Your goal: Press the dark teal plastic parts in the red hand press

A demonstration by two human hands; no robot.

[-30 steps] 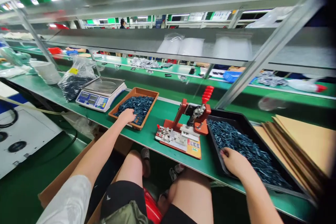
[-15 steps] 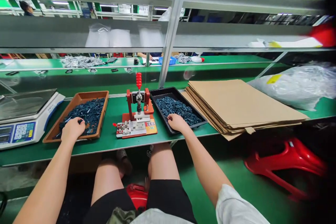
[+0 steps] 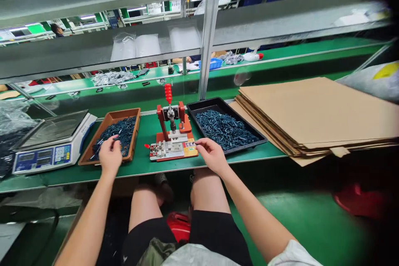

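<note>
My left hand [image 3: 111,158] is pinched above the near end of a brown tray [image 3: 136,133] of small dark blue plastic parts [image 3: 123,129]. A small dark piece shows at its fingertips. At the right edge of a red-handled toggle clamp press [image 3: 172,122], my right hand [image 3: 212,154] has thumb and forefinger closed together. What they hold is too small to make out. The press has a metal fixture [image 3: 170,147] on its base. Just behind the right hand lies a black tray [image 3: 202,106] heaped with thin dark blue pieces [image 3: 222,129].
A digital scale [image 3: 51,149] stands left of the brown tray. Stacked cardboard sheets [image 3: 311,112] lie at the right, overhanging the green bench's front edge. A metal post [image 3: 209,33] rises behind the press. A plastic bag [image 3: 374,81] sits far right, and a red stool [image 3: 358,201] is below.
My right hand has left the black tray and moved left to the press's edge. My left hand has lifted off the parts in the brown tray. The camera view has tilted and swung left.
</note>
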